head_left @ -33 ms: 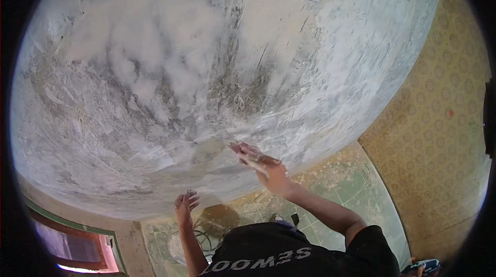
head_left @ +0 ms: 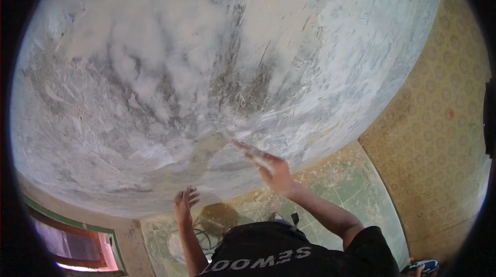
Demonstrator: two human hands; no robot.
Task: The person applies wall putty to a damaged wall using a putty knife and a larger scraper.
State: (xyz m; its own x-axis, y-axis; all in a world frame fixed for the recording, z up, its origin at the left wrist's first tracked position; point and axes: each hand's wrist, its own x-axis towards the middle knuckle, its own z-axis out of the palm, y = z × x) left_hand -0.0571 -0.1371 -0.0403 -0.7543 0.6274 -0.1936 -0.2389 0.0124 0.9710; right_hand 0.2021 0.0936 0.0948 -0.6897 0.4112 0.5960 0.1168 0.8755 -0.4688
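My right hand [head_left: 274, 172] reaches to the lower middle of a plastered wall [head_left: 170, 70], patchy in white and grey. Its fingers stretch flat toward the surface and are smeared by motion. A thin pale, flat piece [head_left: 262, 160] seems to lie along the fingers, but its kind is too blurred to tell. My left hand [head_left: 185, 202] is raised low near the foot of the wall, fingers apart and loosely curled, with nothing visible in them. Whitish dust coats the fingers of both hands.
A yellow patterned wall [head_left: 429, 101] meets the plastered one on the right. Green floor tiles [head_left: 356, 189] with pale splashes lie below. A looped cable [head_left: 206, 238] is on the floor by my left arm. At lower left is a window [head_left: 77, 246] with a green frame.
My right hand has tipped slightly, its fingers now smeared by motion against the wall. My left hand has barely shifted.
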